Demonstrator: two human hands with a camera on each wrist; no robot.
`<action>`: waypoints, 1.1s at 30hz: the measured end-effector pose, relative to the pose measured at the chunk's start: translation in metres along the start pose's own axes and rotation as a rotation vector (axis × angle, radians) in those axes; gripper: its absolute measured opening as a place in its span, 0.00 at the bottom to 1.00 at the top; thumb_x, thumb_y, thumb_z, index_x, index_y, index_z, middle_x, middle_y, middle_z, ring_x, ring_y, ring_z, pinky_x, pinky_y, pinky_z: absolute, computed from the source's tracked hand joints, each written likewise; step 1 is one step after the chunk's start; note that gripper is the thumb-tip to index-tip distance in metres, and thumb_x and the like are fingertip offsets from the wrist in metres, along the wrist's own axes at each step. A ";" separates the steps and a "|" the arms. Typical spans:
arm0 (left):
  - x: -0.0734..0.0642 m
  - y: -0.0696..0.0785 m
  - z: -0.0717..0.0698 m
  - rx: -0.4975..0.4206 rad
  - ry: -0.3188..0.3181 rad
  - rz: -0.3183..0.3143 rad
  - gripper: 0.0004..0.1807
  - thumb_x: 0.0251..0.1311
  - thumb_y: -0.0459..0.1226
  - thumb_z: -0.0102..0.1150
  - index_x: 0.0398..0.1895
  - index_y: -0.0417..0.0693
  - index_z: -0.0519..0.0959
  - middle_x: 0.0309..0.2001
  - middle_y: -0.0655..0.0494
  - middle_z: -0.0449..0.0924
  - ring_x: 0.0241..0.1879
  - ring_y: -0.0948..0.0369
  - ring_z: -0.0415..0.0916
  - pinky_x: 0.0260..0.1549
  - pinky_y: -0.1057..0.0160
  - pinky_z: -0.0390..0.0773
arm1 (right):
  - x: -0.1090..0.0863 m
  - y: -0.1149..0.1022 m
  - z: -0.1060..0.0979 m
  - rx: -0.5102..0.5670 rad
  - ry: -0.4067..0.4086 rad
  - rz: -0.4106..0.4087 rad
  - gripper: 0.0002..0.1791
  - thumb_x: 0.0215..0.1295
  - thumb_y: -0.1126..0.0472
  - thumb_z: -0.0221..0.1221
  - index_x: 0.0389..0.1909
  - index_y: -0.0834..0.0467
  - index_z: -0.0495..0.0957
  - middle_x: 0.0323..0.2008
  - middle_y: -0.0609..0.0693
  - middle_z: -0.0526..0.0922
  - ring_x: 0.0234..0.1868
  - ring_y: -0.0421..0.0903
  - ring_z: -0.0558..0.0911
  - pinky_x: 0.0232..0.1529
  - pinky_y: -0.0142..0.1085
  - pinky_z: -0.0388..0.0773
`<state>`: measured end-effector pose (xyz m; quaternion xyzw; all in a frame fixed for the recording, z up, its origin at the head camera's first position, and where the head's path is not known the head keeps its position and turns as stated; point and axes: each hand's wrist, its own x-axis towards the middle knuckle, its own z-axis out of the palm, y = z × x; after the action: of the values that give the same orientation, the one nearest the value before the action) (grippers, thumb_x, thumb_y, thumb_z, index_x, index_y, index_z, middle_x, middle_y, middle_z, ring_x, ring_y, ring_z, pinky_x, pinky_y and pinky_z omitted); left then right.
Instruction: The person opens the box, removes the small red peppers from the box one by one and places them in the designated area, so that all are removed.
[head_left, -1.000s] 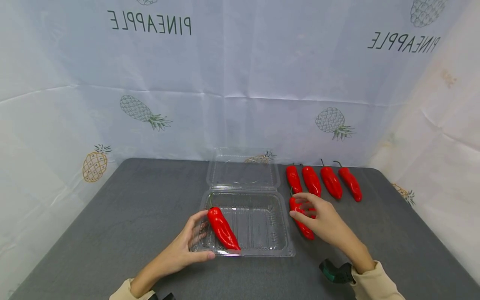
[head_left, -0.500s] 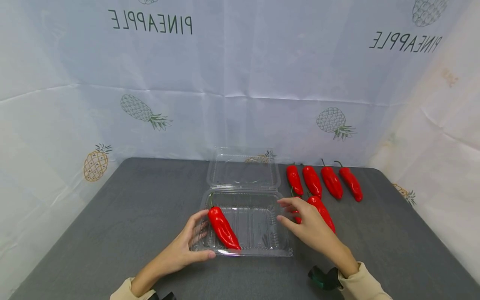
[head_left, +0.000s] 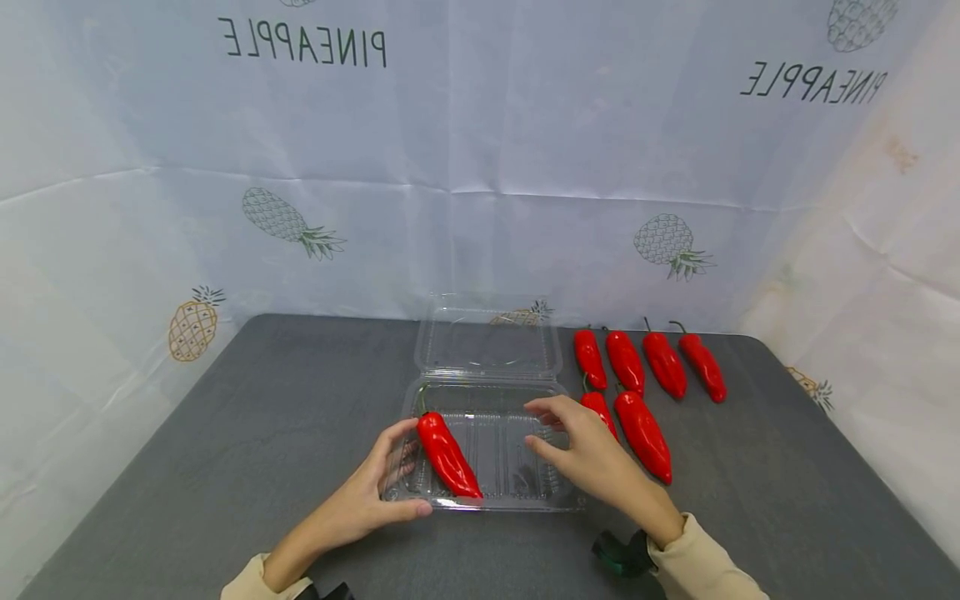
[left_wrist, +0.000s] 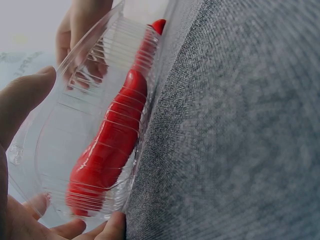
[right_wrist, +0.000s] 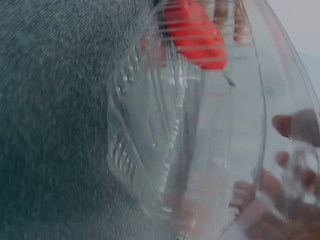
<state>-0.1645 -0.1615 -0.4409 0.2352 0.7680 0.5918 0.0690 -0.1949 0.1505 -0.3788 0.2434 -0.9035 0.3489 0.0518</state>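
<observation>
One red chili pepper [head_left: 448, 457] lies slanted in the left part of a clear plastic clamshell box [head_left: 528, 503], its stem toward the hinge. My left hand [head_left: 367, 492] holds the box's left end. Its fingers curve along the side wall and the thumb reaches the front corner. In the left wrist view, the fingertips [left_wrist: 116, 226] press at the plastic below the pepper's thick end. My right hand [head_left: 581, 446] hovers over the right part of the box, thumb and fingers apart with nothing between them. Its fingers [right_wrist: 295, 125] appear beside the clear wall in the right wrist view.
The clear lid [head_left: 487, 337] stands raised behind the box. More red peppers lie on the dark grey table [head_left: 315, 400] to the right: a back row of several [head_left: 663, 364], and two in front, one of them [head_left: 643, 435] fully visible. A pineapple-printed cloth [head_left: 480, 133] hangs behind.
My right hand has moved left from above the front peppers to over the box, uncovering those peppers. The left hand stays where it was on the box.
</observation>
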 end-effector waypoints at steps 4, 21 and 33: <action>0.000 0.000 0.000 -0.003 0.000 0.000 0.51 0.55 0.35 0.70 0.76 0.44 0.47 0.76 0.37 0.47 0.74 0.33 0.51 0.68 0.45 0.66 | 0.002 -0.003 0.005 0.023 -0.024 -0.011 0.23 0.61 0.63 0.67 0.57 0.60 0.77 0.52 0.56 0.82 0.50 0.54 0.84 0.52 0.48 0.84; 0.000 0.000 0.000 -0.010 0.004 -0.008 0.51 0.55 0.36 0.70 0.76 0.44 0.48 0.76 0.37 0.48 0.74 0.33 0.51 0.69 0.50 0.68 | 0.008 -0.015 0.029 0.072 -0.115 -0.022 0.24 0.61 0.61 0.67 0.57 0.62 0.76 0.54 0.57 0.82 0.49 0.54 0.84 0.50 0.50 0.85; 0.000 -0.001 0.001 -0.025 0.000 -0.022 0.51 0.56 0.35 0.70 0.76 0.46 0.47 0.77 0.38 0.47 0.74 0.34 0.50 0.69 0.58 0.69 | 0.015 -0.022 0.044 0.119 -0.180 -0.040 0.24 0.63 0.60 0.65 0.58 0.64 0.75 0.56 0.58 0.81 0.50 0.54 0.83 0.51 0.50 0.84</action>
<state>-0.1645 -0.1610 -0.4420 0.2258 0.7630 0.6006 0.0786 -0.1947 0.1015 -0.3950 0.2945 -0.8772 0.3775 -0.0371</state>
